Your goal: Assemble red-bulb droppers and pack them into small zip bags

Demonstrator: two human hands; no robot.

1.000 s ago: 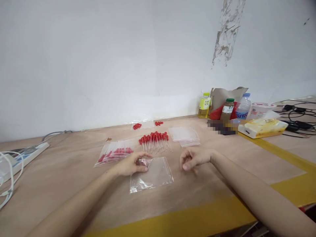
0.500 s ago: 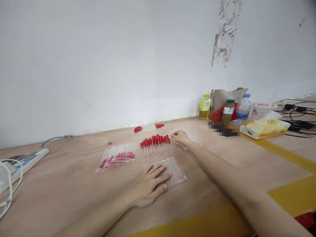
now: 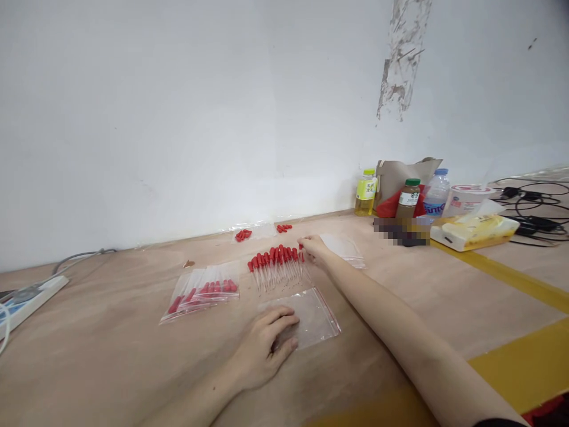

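My right hand (image 3: 315, 249) pinches the red bulb of a dropper at the right end of a row of droppers (image 3: 281, 255). These have red rubber bulbs toward the wall and thin clear tubes pointing toward me. In front of the row lies a flat clear zip bag (image 3: 315, 320). On its left part rests my left hand (image 3: 267, 341), fingers loosely curled and thumb apart, holding nothing visible. To the left, several filled zip bags (image 3: 207, 290) overlap, with red-bulbed droppers inside. More flat clear bags (image 3: 344, 249) lie behind my right wrist.
Loose red bulbs (image 3: 243, 235) lie on clear plastic by the wall. Toward the right stand a yellow drink bottle (image 3: 365, 193), a brown bottle (image 3: 408, 198), a water bottle (image 3: 436, 193) and a tissue pack (image 3: 475, 231). A power strip (image 3: 40, 302) with cables sits at the left.
My right hand has moved slightly left onto the end dropper's bulb. My left hand, flat and spread before, has curled its fingers and drawn back toward the bag's left edge.
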